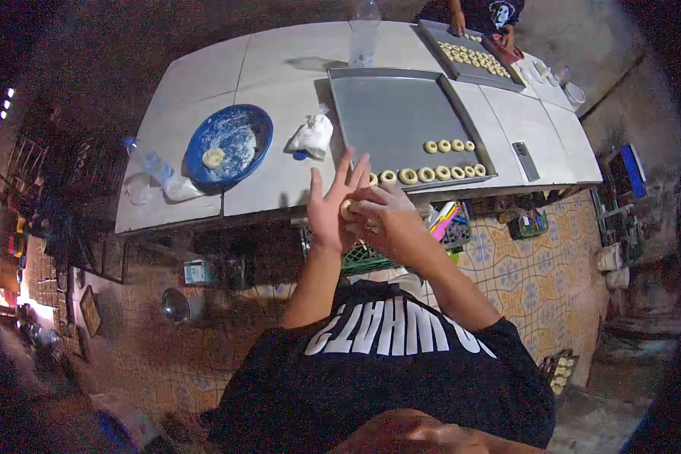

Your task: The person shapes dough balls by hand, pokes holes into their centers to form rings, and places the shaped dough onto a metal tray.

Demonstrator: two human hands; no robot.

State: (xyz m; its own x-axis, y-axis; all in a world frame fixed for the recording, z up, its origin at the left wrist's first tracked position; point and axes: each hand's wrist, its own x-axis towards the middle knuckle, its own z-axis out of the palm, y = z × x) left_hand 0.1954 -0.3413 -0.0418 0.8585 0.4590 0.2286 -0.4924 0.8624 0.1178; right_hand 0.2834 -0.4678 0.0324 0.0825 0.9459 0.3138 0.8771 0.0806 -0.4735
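Above the near edge of the table, my left hand [330,216] is open, its palm turned up and its fingers spread. A small round piece of dough [347,210] rests against that palm. Bent over it, my right hand [390,219] has its fingers closed on the dough, and they partly hide it. Just beyond my hands lies a large grey metal tray [393,106]. Along its near edge runs a row of dough rings [426,175], with a shorter row of dough rings [446,146] behind.
A blue basin [231,163] with flour and a dough lump [213,158] sits left, beside plastic bags [175,181]. Between basin and tray lies a flour bag [312,136]. A bottle [365,38], a phone [526,161] and another person's filled tray [473,57] are on the table.
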